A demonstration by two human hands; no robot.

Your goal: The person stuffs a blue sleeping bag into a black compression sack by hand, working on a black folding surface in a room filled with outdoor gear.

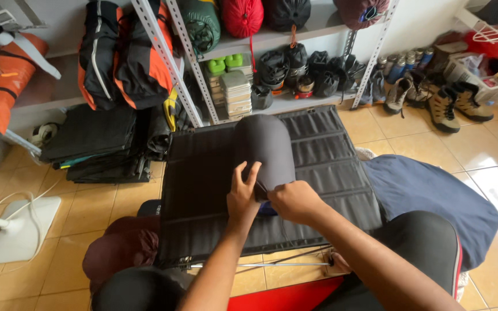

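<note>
Right now, hands first: both at the near end of a stuffed grey sack.
Left hand [242, 194]: fingers raised and partly spread, pressed against the near left side of the grey sack [265, 151]; thumb side hidden, so full grip cannot be told, though clearly touching the cloth.
Right hand [295, 201]: curled closed, knuckles up, pinching the mouth of the sack, probably at its drawcord; cord itself mostly hidden under the fingers.
Blue cloth [267, 208]: small patch showing between the two hands at the sack's opening, apparently the last bit of the contents.
Done so far: sack looking nearly full, rounded and taut along its whole length, far end domed and smooth.
Left to do: mouth seemingly not yet drawn shut, blue patch not yet tucked in; judged only from the gap between the hands.
Look of the sack: dark grey, matte, sausage-shaped, lying lengthwise away from the body, firm rather than slack.
Place: resting on a black ribbed mat [203, 190] spread on the tiled floor [87, 213], near end just beyond the knees.
Beside: dark blue fabric [427, 196] spread to the right of the mat, a maroon bundle [119, 247] at the near left.
Beyond: metal shelf [318, 26] with other stuffed sacks, hiking boots [445, 103] on the floor at the right.
</note>
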